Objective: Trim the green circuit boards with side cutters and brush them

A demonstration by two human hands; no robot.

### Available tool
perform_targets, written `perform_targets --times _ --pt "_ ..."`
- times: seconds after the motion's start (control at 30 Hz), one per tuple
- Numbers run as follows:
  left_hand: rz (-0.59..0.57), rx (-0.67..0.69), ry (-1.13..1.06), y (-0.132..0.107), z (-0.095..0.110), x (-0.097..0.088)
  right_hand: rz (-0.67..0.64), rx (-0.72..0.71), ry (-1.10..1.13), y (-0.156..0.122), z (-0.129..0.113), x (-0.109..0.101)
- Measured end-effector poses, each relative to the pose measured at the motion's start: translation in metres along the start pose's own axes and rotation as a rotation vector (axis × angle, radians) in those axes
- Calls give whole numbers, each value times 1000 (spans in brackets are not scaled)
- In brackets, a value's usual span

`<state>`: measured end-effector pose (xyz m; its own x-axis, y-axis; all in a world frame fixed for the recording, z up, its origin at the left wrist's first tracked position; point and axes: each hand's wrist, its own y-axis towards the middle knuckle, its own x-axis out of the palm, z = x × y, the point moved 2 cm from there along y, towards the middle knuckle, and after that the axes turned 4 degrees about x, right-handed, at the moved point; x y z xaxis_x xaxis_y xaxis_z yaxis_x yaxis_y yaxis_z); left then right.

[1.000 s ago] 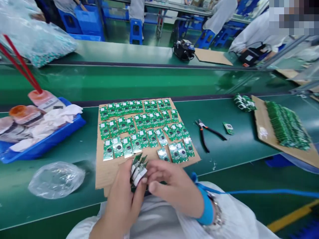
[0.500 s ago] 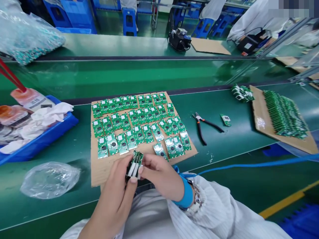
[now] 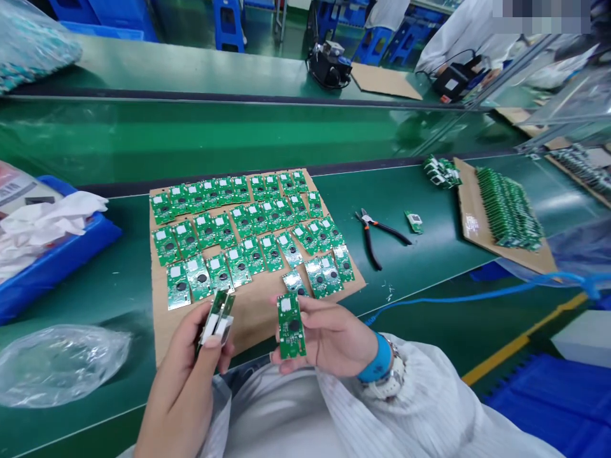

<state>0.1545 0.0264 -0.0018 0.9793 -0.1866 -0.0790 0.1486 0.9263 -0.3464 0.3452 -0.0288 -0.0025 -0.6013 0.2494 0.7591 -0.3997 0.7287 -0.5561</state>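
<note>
My left hand (image 3: 191, 369) is closed around a small stack of circuit boards (image 3: 217, 321), their edges and white parts turned up. In my right hand (image 3: 334, 337) is a single green circuit board (image 3: 291, 327), held by its side with the white square and black round spot facing me. Both hands are over the near edge of a cardboard sheet (image 3: 165, 337). Rows of similar circuit boards (image 3: 255, 254) lie on that sheet, some overlapping. The boards in my left hand are partly hidden by the fingers.
Cutting pliers (image 3: 370, 238) lie open to the right, beside a lone board (image 3: 414, 222). Further right, upright boards (image 3: 508, 210) fill another cardboard piece (image 3: 470, 222). At left are a blue bin (image 3: 71, 254) and a clear plastic bag (image 3: 62, 366). A blue cord (image 3: 443, 299) trails from my right wrist.
My hands have moved apart. The right hand has drawn one circuit board away from the stack, and the left keeps the others. The whole view has shifted a little.
</note>
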Motion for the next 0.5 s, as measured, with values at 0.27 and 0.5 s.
perform_targets --times 0.27,0.5 --pt "-37 -114 -70 -2 1 6 282 -182 -699 20 -9 4" --pt "-68 -119 -109 -2 -3 4 738 -483 -1364 23 -11 10"
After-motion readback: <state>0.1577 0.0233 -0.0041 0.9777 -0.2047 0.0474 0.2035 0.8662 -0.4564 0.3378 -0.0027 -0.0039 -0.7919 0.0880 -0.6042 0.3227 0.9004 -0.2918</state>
